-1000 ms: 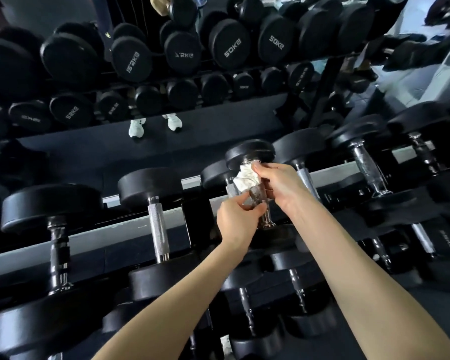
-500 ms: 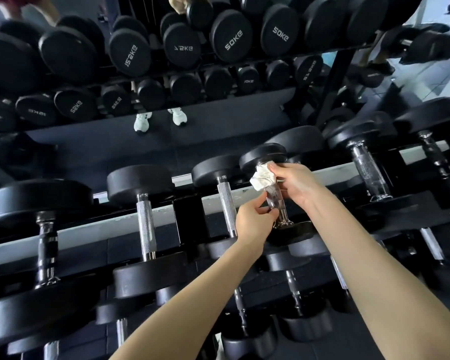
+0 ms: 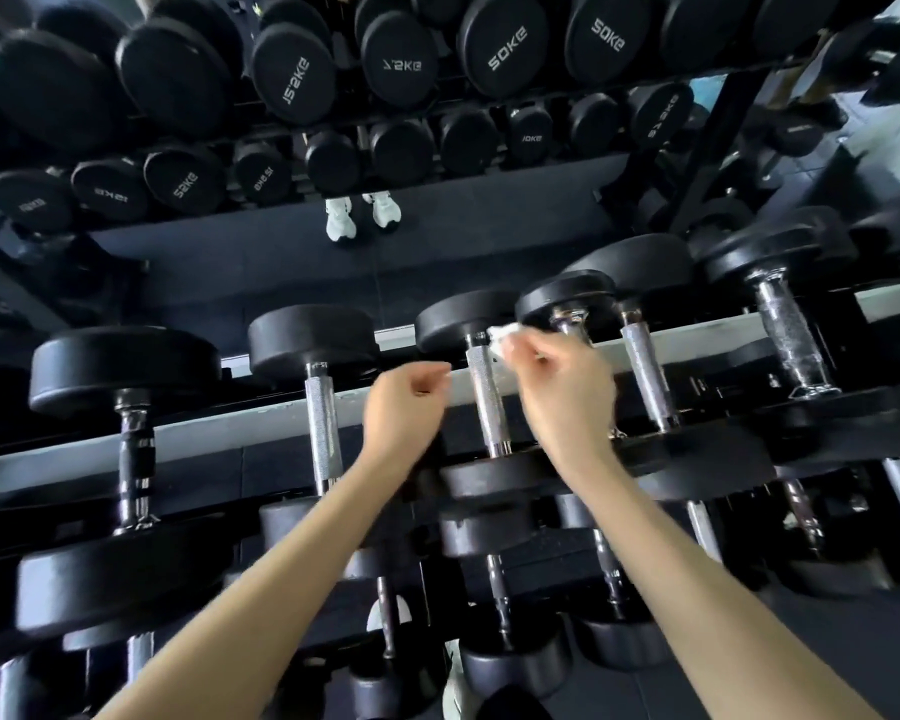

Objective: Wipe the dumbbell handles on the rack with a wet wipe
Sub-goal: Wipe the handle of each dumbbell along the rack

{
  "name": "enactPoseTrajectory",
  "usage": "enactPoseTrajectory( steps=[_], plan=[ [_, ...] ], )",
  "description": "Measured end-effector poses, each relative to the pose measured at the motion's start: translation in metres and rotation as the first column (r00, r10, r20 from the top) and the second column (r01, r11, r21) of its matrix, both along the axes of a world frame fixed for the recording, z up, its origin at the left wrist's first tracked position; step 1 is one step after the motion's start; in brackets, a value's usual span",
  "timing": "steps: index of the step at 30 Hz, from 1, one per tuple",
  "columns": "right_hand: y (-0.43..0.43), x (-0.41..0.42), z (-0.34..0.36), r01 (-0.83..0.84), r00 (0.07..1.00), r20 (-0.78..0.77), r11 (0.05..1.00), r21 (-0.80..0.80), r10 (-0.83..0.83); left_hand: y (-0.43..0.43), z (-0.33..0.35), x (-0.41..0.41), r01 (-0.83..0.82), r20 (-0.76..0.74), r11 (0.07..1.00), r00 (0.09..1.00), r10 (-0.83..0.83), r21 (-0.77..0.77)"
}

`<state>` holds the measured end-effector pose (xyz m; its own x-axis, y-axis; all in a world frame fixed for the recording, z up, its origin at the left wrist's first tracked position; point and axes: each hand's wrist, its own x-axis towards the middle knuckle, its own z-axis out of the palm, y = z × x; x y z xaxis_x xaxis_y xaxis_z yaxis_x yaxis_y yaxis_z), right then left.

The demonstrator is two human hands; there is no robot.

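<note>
Wet wipe point(image 3: 499, 339): shifted one dumbbell toward 9 o'clock.
Both hands have left the short chrome handle point(image 3: 570, 322), judged wiped; the knurled handle point(image 3: 484, 402) is next. The right hand point(image 3: 557, 392) pinches the wipe against that handle's 12 o'clock end. The left hand point(image 3: 406, 402), at its 9 o'clock, is loosely curled and holds nothing. Count: one wipe, two hands, seven handles on this tier of the rack point(image 3: 230, 431), the last cut off at 3 o'clock.
</note>
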<state>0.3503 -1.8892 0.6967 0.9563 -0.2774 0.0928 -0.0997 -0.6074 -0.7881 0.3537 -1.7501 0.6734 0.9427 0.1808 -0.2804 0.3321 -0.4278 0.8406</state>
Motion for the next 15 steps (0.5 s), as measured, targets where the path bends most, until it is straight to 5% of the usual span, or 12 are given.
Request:
enactPoseTrajectory(
  steps=[5, 11, 15],
  plan=[
    [0.078, -0.004, -0.053, -0.153, 0.913, -0.336, 0.958, 0.241, 0.230, 0.071, 0.000, 0.011, -0.115, 0.095, 0.958, 0.991, 0.093, 0.261],
    [0.156, 0.001, -0.087, -0.220, 0.874, -0.380, 0.945, 0.243, 0.302, 0.137, -0.002, 0.036, -0.153, 0.289, 0.873, 0.957, 0.014, 0.464],
    [0.185, -0.006, -0.091, -0.309, 0.830, -0.439, 0.939, 0.152, 0.344, 0.170, -0.010, 0.059, 0.023, 0.105, 0.843, 0.990, -0.094, 0.537]
  ],
)
